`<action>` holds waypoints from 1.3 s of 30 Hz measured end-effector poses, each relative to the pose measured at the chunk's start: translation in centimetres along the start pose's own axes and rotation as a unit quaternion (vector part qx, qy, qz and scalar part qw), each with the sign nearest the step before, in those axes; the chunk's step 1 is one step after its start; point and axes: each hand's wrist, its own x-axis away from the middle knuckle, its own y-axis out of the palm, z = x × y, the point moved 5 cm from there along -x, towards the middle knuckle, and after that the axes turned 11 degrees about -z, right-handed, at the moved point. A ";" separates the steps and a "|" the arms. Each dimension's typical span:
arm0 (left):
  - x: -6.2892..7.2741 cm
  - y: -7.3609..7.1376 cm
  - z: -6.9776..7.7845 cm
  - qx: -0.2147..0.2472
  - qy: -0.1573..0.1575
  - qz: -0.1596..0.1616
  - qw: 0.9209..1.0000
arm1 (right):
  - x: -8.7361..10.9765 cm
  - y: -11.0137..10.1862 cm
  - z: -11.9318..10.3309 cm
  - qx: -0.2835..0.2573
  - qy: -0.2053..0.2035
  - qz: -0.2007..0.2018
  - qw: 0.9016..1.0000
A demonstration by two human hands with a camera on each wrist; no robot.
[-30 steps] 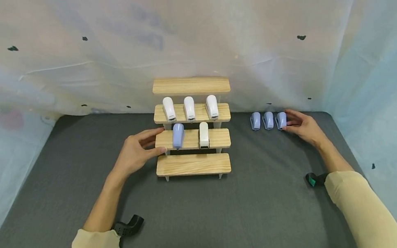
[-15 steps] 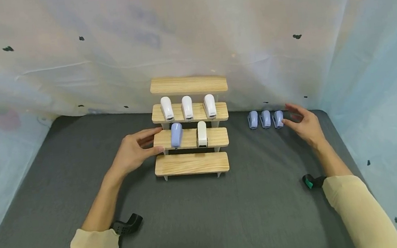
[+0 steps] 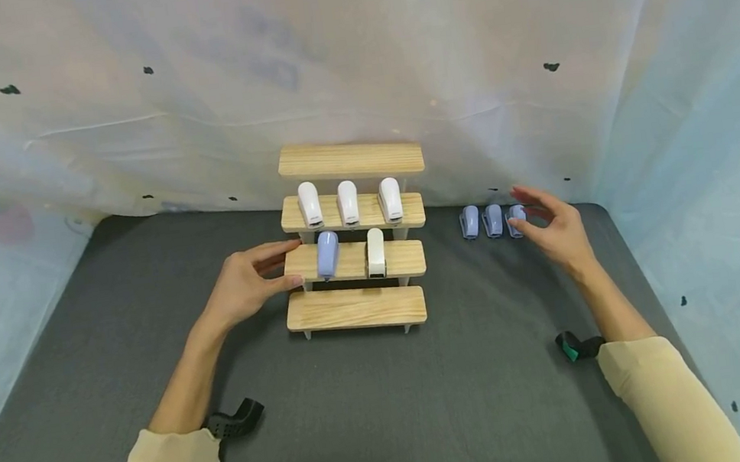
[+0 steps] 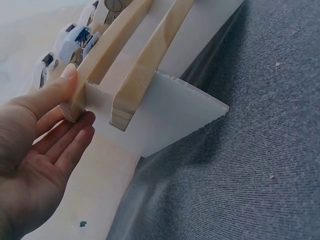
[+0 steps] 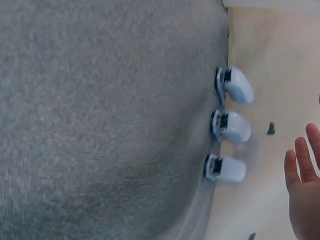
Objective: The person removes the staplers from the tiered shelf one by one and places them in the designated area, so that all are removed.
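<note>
My left hand (image 3: 244, 286) pinches the left end of the second-lowest board of a four-tier wooden display rack (image 3: 355, 308). In the left wrist view, the thumb lies on the board's edge, with fingers behind and below it. That tier carries a blue mini stapler (image 3: 327, 255) and a white one (image 3: 376, 252). On the tier above stand three white staplers (image 3: 349, 203). At the right, three blue staplers (image 3: 493, 221) stand in a row. My right hand (image 3: 559, 232) hovers by the rightmost blue stapler (image 5: 227, 169); the right wrist view shows its fingers extended and apart from it.
A dark grey cloth (image 3: 379, 415) covers the table. Pale sheeting (image 3: 458, 43) hangs close behind the rack and the blue staplers, and also along both sides. The top board (image 3: 350, 159) and bottom board bear no staplers.
My right hand has come off the rightmost blue stapler, its fingers spreading, and shifted slightly left over it. My left hand keeps its place on the rack. The view has shifted slightly.
</note>
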 end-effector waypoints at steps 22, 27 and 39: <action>-0.2 0.3 -0.3 0.045 -0.011 -0.010 0.999 | -0.6 2.8 -5.9 -0.094 -0.083 -0.078 0.989; -0.2 0.3 -0.2 0.044 -0.010 -0.007 0.999 | -1.0 3.5 -7.3 -0.080 -0.080 -0.097 0.989; -0.1 0.3 -0.9 0.047 -0.016 -0.006 0.999 | -3.2 5.9 -10.4 -0.078 -0.112 -0.127 0.983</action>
